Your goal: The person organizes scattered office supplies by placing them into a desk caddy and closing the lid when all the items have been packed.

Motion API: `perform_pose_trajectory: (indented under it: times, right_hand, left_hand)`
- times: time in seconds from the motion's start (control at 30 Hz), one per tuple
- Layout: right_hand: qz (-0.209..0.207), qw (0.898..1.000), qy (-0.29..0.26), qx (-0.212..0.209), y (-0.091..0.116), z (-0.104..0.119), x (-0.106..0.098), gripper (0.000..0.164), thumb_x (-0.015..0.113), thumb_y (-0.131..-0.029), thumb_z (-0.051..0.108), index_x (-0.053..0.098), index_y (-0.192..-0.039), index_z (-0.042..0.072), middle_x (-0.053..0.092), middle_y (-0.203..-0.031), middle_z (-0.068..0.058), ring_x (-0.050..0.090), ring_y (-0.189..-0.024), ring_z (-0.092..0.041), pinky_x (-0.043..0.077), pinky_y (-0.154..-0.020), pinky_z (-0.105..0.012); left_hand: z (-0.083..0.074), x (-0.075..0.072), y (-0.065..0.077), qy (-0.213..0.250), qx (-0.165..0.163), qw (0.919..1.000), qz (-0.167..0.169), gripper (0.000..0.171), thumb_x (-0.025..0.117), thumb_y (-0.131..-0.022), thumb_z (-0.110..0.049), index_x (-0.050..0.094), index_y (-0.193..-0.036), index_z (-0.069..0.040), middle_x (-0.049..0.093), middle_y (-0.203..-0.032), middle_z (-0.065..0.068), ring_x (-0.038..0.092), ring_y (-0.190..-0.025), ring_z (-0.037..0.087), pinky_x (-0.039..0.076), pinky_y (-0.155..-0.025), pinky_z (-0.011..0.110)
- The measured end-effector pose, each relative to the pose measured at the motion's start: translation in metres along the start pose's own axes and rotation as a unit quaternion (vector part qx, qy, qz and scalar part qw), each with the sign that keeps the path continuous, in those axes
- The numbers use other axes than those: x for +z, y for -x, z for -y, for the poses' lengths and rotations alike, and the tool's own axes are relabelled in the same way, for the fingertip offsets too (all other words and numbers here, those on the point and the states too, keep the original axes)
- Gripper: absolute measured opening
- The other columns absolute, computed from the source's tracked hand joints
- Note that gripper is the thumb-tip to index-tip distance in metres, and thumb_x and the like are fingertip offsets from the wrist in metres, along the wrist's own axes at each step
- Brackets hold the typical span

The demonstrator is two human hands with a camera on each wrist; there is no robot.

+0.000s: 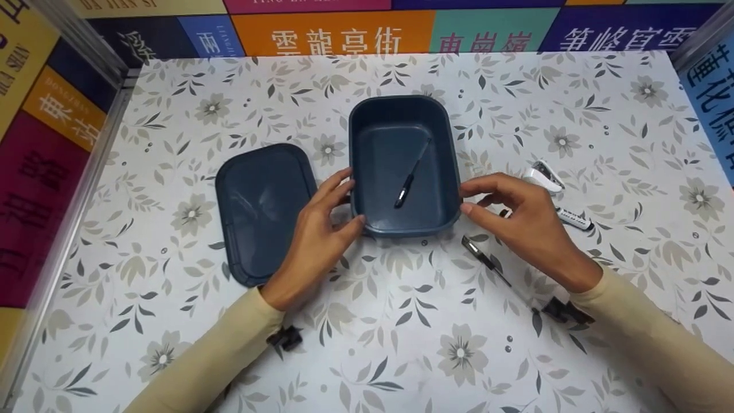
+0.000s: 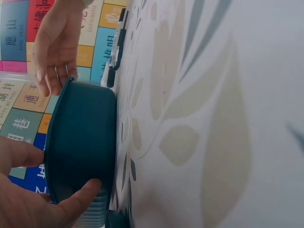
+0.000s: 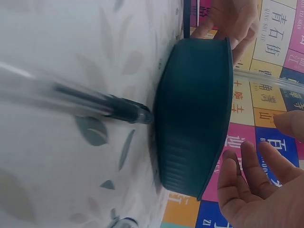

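A dark blue rectangular box (image 1: 404, 223) stands uncovered on the table, with a black-and-clear pen (image 1: 406, 186) lying slanted inside it. My left hand (image 1: 318, 238) touches the box's left side, its fingers and thumb extended. In the left wrist view, the left thumb (image 2: 88, 190) lies against the box wall. On the opposite side my right hand (image 1: 519, 221) has its fingertips close to the box wall. The right wrist view shows those fingers (image 3: 251, 166) loosely bent and apart from the box. Beneath my left wrist and hand lies the box's lid (image 1: 264, 206), partly covered.
Another pen (image 1: 484, 258) lies on the table just below my right hand. Beyond that hand are a white stapler (image 1: 545, 176) and a white marker (image 1: 575, 219), partly hidden. The flower-patterned tabletop (image 1: 390, 373) is bordered by panels with coloured lettering.
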State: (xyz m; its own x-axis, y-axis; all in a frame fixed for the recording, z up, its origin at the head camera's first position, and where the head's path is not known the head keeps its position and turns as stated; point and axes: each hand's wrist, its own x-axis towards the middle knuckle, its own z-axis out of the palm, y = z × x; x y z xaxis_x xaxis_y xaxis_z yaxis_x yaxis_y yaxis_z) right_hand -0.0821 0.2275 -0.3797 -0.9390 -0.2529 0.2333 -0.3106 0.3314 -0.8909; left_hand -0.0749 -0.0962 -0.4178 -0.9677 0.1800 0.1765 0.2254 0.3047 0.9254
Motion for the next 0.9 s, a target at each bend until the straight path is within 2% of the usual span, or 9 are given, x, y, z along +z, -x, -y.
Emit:
perform_pose_trajectory:
  times: [0.13, 0.33, 0.6, 0.9]
  right_hand:
    - [-0.005, 1.0, 0.004, 0.022, 0.01, -0.002, -0.005, 0.032, 0.082, -0.094, -0.007, 0.082, -0.124, 0.004, 0.08, -0.118, -0.014, 0.076, -0.098, -0.02, 0.06, -0.083, -0.024]
    - [-0.003, 1.0, 0.002, 0.02, 0.021, -0.004, -0.012, 0.035, 0.081, -0.093, -0.01, 0.08, -0.126, 0.001, 0.078, -0.119, -0.02, 0.075, -0.103, -0.021, 0.059, -0.09, -0.024]
    - [0.009, 0.998, 0.048, 0.026, 0.036, -0.01, -0.02, 0.035, 0.084, -0.092, -0.006, 0.081, -0.125, 0.006, 0.08, -0.12, -0.012, 0.073, -0.109, -0.017, 0.057, -0.096, -0.024]
    - [0.027, 0.996, 0.074, 0.035, 0.052, -0.018, -0.026, 0.033, 0.087, -0.092, -0.002, 0.081, -0.124, 0.004, 0.08, -0.12, -0.014, 0.074, -0.112, -0.018, 0.058, -0.095, -0.021]
  left_hand:
    - [-0.001, 0.0, 0.0, -0.006, 0.002, 1.0, 0.003, 0.06, 0.074, -0.097, 0.001, 0.056, -0.153, 0.012, 0.047, -0.171, 0.012, 0.066, -0.133, 0.034, 0.058, -0.108, 0.051]
    - [-0.001, -0.002, 0.0, -0.041, 0.016, 0.999, -0.001, 0.058, 0.074, -0.096, -0.001, 0.059, -0.151, 0.011, 0.049, -0.169, 0.012, 0.069, -0.129, 0.032, 0.058, -0.107, 0.049]
    - [0.0, -0.001, 0.0, -0.038, 0.015, 0.9991, -0.002, 0.058, 0.075, -0.096, 0.0, 0.059, -0.151, 0.011, 0.049, -0.169, 0.012, 0.069, -0.129, 0.032, 0.057, -0.109, 0.049]
    - [-0.002, -0.001, 0.0, -0.018, -0.003, 0.9998, 0.0, 0.06, 0.075, -0.097, 0.001, 0.057, -0.154, 0.01, 0.048, -0.17, 0.01, 0.067, -0.131, 0.031, 0.058, -0.108, 0.048]
